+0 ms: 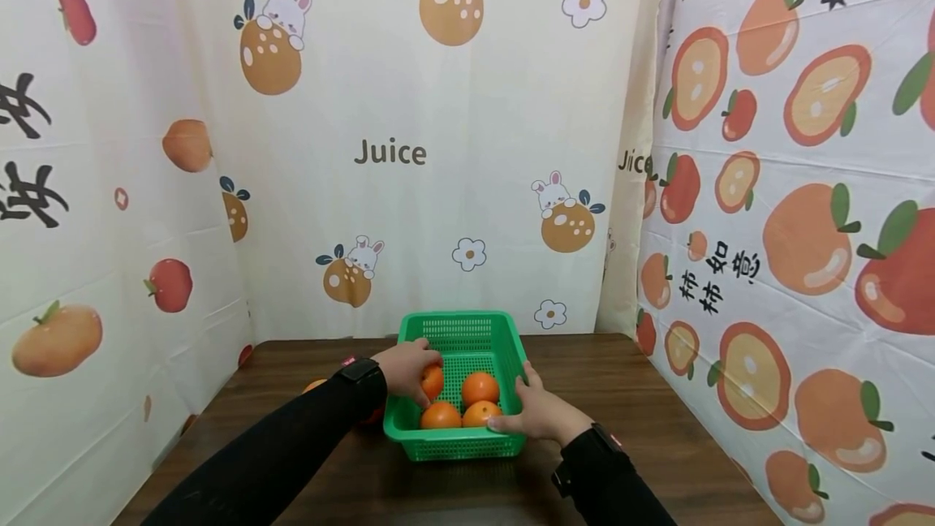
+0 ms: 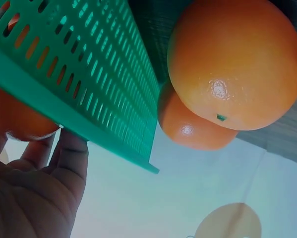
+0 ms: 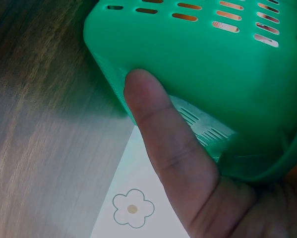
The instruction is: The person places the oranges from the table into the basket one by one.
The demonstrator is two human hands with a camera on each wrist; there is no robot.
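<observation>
A green plastic basket (image 1: 471, 449) with slotted walls stands on the table. Inside it, at the left wall, my left hand (image 1: 406, 369) holds an orange (image 1: 432, 382) in its fingers; in the left wrist view that orange (image 2: 20, 116) shows beyond the basket rim. Three other oranges sit in the near half of the basket, one (image 1: 480, 388) behind the other two. My right hand (image 1: 544, 411) grips the basket's right rim, thumb over the near corner. One finger (image 3: 163, 129) lies along the outer wall in the right wrist view.
Outside the basket's left wall, two oranges, a large one (image 2: 237, 64) and one partly behind it (image 2: 193, 124), lie on the dark wooden table (image 1: 621, 420). My left arm mostly covers that area in the head view. Fruit-printed curtains (image 1: 467, 104) enclose the back and sides.
</observation>
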